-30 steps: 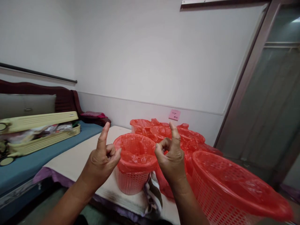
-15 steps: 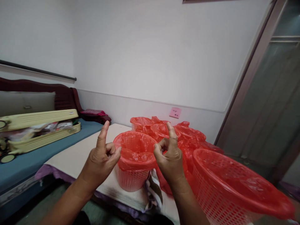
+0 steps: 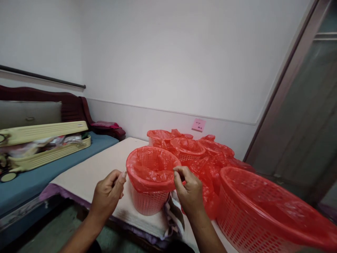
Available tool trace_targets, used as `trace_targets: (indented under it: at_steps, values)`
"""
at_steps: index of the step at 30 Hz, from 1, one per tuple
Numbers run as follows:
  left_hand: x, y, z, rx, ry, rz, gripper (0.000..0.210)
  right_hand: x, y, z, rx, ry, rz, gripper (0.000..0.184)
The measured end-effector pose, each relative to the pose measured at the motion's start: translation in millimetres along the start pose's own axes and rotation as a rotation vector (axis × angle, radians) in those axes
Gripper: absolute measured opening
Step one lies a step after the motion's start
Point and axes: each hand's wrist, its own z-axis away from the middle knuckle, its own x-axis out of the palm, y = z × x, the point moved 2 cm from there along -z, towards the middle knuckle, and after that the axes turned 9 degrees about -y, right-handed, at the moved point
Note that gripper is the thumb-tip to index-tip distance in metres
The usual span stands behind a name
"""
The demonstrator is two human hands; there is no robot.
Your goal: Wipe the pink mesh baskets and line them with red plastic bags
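Observation:
A small red plastic basket (image 3: 149, 202) stands upright on the pale bed cover, lined with a thin red plastic bag (image 3: 151, 175) folded over its rim. My left hand (image 3: 109, 193) is just left of the rim, fingers curled in and thumb against them; nothing shows in it. On the other side, my right hand (image 3: 189, 186) has thumb and index finger bent together beside the rim. No bag edge can be made out between those fingers. A larger red laundry basket (image 3: 250, 218), also bag-lined, stands to the right.
Several more red bag-lined baskets (image 3: 188, 147) crowd behind, near the wall. A pink note (image 3: 198, 125) is stuck to that wall. At left, an open yellow suitcase (image 3: 52, 151) lies on a blue mattress (image 3: 102, 140). A striped cloth (image 3: 175, 214) lies beside the small basket.
Both index fingers, raised upright before, have folded down. My hands have closed and stay on either side of the small basket. The view has shifted slightly; the baskets have not moved.

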Motion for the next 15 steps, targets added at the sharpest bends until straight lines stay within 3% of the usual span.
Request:
trace_targets:
  at_steps: [6,9,12,15]
  values:
    - [25.6,-59.8,26.6,-0.176,-0.075,0.182,0.042,15.7,29.6,37.3,0.179,0.105,-0.047,0.018]
    - [32.4,-81.7,31.1,-0.299,-0.103,0.338,0.042,15.7,52.9,39.9,0.279,0.207,-0.003,0.02]
    - [33.0,-82.8,23.5,-0.442,-0.136,0.559,0.046,13.4,81.0,27.9,0.453,0.23,-0.092,0.037]
    - [33.2,-68.3,9.8,-0.494,-0.169,0.737,0.041,18.3,104.4,18.2,0.721,0.197,-0.438,0.054]
